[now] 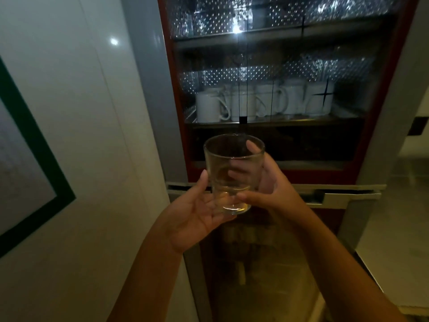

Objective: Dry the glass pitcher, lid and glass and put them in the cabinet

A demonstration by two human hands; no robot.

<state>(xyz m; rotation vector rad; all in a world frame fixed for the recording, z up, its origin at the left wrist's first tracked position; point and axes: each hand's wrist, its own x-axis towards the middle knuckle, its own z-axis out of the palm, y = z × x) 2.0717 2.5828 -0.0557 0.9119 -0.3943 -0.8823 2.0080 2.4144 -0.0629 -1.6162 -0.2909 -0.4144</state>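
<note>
A clear drinking glass (233,173) is held upright in front of the cabinet (380,126), at the height of its lowest glazed shelf. My right hand (267,182) grips the glass from the right, fingers curled behind it and thumb across its base. My left hand (195,212) lies palm-up under and beside the glass, with straight fingers touching its lower left side. The cabinet has a red frame and glass doors. No pitcher or lid is in view.
Several white mugs (209,108) stand on the middle shelf behind the cabinet glass. Patterned glassware (232,75) fills the shelves above. A white tiled wall with a green border (41,159) is on the left. A lower cabinet section (336,198) sits below.
</note>
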